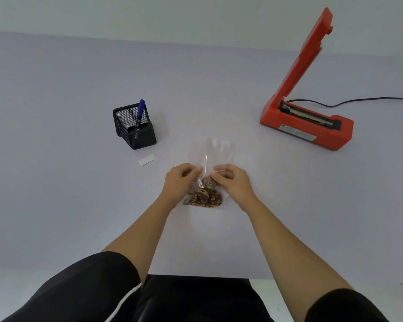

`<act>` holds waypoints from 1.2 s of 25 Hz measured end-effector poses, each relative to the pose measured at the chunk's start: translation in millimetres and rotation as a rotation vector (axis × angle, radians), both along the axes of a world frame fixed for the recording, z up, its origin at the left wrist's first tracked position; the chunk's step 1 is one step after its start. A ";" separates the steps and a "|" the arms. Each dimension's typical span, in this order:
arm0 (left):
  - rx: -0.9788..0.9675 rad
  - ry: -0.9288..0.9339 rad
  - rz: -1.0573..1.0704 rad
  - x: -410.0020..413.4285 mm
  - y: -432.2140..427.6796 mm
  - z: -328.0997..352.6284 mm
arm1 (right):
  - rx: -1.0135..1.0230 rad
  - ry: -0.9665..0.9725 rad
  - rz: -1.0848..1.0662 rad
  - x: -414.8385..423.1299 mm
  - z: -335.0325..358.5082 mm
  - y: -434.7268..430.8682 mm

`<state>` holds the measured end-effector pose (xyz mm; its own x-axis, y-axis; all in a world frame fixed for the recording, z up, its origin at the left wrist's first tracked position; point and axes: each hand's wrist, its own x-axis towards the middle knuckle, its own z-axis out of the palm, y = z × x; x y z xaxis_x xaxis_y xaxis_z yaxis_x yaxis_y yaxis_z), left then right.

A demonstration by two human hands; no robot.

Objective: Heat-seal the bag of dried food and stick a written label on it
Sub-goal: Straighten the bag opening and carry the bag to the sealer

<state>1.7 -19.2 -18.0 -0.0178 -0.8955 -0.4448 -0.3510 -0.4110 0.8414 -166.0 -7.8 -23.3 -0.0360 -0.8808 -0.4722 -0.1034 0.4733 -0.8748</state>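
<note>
A clear plastic bag (215,151) lies flat on the table in front of me, its open end pointing away. Brown dried food pieces (205,197) fill its near end. My left hand (180,182) pinches the bag's left side and my right hand (233,182) pinches its right side, both around the middle, just above the food. A small white label (146,159) lies on the table to the left. At the far right stands a red heat sealer (307,126) with its arm raised.
A black mesh pen holder (135,126) with a blue marker (139,112) stands at the left, behind the label. The sealer's black cord (358,99) runs off to the right. The table's near edge (196,276) lies just above my lap.
</note>
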 end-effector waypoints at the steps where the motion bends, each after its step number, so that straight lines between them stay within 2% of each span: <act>1: -0.057 -0.063 0.015 -3.8 2.9 -1.3 | -0.015 0.020 -0.007 0.8 -1.3 -0.2; 5: -0.212 -0.325 -0.034 -13.3 9.7 -8.5 | -0.005 0.028 -0.045 4.2 -5.6 -2.0; 7: -0.230 -0.384 -0.053 -12.9 10.9 -10.5 | 0.012 0.014 -0.056 5.2 -6.9 -2.9; 10: -0.182 -0.210 -0.003 -3.9 9.2 -7.5 | 0.001 0.019 -0.050 5.4 -4.9 -4.8; 13: -0.083 -0.055 -0.126 10.5 8.7 -3.7 | -0.003 0.003 -0.036 1.4 -3.3 -7.5; 17: -0.100 -0.100 -0.158 21.0 5.9 -7.8 | 0.031 -0.015 -0.014 -0.2 -5.0 -6.7; 22: -0.013 -0.008 -0.213 19.9 10.7 -0.9 | 0.040 -0.018 -0.025 -3.4 -5.0 -6.4; 25: -0.015 -0.043 -0.160 18.1 12.3 -3.1 | 0.039 -0.002 -0.011 -3.0 -2.5 -7.1; 30: 0.054 0.106 -0.062 13.1 3.0 -0.3 | 0.031 -0.021 0.012 -1.2 -0.7 -7.4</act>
<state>14.9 -16.2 -18.2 -0.1217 -0.8658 -0.4854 -0.2872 -0.4374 0.8522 -167.2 -15.1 -24.0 -0.0151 -0.8658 -0.5001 -0.0906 0.4993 -0.8617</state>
